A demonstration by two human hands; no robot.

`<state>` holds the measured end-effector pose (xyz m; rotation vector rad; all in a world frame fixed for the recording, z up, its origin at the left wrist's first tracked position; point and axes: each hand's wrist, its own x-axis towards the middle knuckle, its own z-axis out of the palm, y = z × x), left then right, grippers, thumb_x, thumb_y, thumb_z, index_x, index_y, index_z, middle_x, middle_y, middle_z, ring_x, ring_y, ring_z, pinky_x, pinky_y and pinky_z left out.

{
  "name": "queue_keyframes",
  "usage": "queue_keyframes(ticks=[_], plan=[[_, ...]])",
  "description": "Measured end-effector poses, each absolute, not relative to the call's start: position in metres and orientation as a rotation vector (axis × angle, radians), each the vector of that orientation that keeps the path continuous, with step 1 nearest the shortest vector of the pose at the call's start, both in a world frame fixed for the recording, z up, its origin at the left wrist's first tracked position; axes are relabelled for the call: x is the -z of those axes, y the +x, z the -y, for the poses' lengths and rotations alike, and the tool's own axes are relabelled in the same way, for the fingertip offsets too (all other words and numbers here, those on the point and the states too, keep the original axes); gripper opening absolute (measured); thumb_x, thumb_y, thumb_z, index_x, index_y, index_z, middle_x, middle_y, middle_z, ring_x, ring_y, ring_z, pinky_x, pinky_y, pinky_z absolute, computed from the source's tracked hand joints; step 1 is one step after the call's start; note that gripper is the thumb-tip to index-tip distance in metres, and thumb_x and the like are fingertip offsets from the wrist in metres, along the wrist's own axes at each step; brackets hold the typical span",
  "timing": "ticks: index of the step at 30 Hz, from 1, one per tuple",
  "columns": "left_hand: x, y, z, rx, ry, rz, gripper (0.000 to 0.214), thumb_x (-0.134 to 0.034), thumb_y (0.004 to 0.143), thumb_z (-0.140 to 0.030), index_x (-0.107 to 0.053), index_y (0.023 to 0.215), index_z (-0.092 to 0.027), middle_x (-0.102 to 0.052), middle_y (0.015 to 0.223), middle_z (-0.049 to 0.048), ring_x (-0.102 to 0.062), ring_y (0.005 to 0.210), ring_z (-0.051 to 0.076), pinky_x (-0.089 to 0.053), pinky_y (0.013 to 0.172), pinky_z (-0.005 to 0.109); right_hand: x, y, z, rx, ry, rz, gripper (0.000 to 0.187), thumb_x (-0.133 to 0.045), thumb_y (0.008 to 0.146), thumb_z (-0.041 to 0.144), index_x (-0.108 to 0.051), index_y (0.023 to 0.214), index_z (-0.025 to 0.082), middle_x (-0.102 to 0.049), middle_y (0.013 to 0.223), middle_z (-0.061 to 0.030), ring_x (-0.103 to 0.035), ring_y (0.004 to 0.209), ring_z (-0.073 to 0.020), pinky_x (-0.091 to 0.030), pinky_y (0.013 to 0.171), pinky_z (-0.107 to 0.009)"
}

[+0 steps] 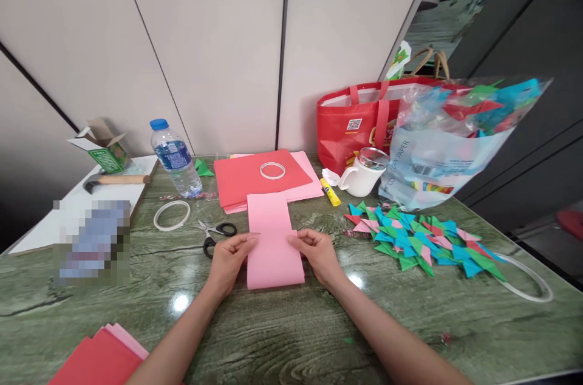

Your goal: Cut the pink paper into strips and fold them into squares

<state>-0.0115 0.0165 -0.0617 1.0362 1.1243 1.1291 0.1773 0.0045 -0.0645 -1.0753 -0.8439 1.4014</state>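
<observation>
A strip of pink paper (273, 260) lies in front of me, its near end curled over and folded back on itself. My left hand (231, 257) pinches the left edge of the folded flap between thumb and fingers. On the opposite edge my right hand (316, 254) holds the flap in a similar pinch. Beyond the flap, the far part of the strip reaches toward a stack of red paper (241, 181) and pink sheets, with a roll of white tape (272, 170) on top. Black-handled scissors (216, 230) lie just beyond my left hand.
Folded paper pieces (423, 239) in several colours spread at right, beside a white ring (531, 279). Behind stand a white mug (362, 175), a glue stick (330, 192), a red bag (337, 130) and a plastic bag (428, 160). At left are a water bottle (175, 160) and a hammer (122, 179).
</observation>
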Motion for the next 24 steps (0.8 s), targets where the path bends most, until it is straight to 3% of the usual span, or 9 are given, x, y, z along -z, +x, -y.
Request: queue_keyframes(ticks=[4, 11, 24], plan=[[0.0616, -0.0119, -0.0167, -1.130, 1.026, -1.124, 0.022, -0.071, 0.062, -0.029, -0.071, 0.079, -0.015, -0.069, 0.065, 0.0020, -0.055, 0.053, 0.011, -0.041, 0.049, 0.019, 0.0617, 0.1777, -0.0043, -1.410, -1.049, 0.809, 0.023, -0.075, 0.056, 0.031, -0.068, 0.073, 0.017, -0.068, 0.066, -0.0002, -0.056, 0.055, -0.0118, -0.041, 0.054, -0.023], [0.0588, -0.0111, -0.0158, -1.119, 1.006, -1.101, 0.021, -0.071, 0.062, -0.028, -0.071, 0.080, -0.015, -0.070, 0.067, 0.0026, -0.056, 0.055, 0.011, -0.042, 0.051, 0.019, 0.0614, 0.1780, -0.0046, -1.378, -1.072, 0.808, 0.017, -0.075, 0.057, 0.032, -0.069, 0.064, 0.018, -0.065, 0.059, 0.0015, -0.051, 0.051, -0.0094, -0.037, 0.050, -0.022], [0.0575, -0.0110, -0.0138, -1.103, 0.999, -1.082, 0.026, -0.071, 0.062, -0.030, -0.071, 0.083, -0.015, -0.071, 0.069, 0.0044, -0.059, 0.056, 0.013, -0.044, 0.053, 0.022, 0.0614, 0.1781, -0.0042, -1.375, -1.096, 0.806, 0.023, -0.076, 0.054, 0.036, -0.069, 0.063, 0.016, -0.065, 0.056, 0.0000, -0.049, 0.048, -0.0107, -0.037, 0.048, -0.023]])
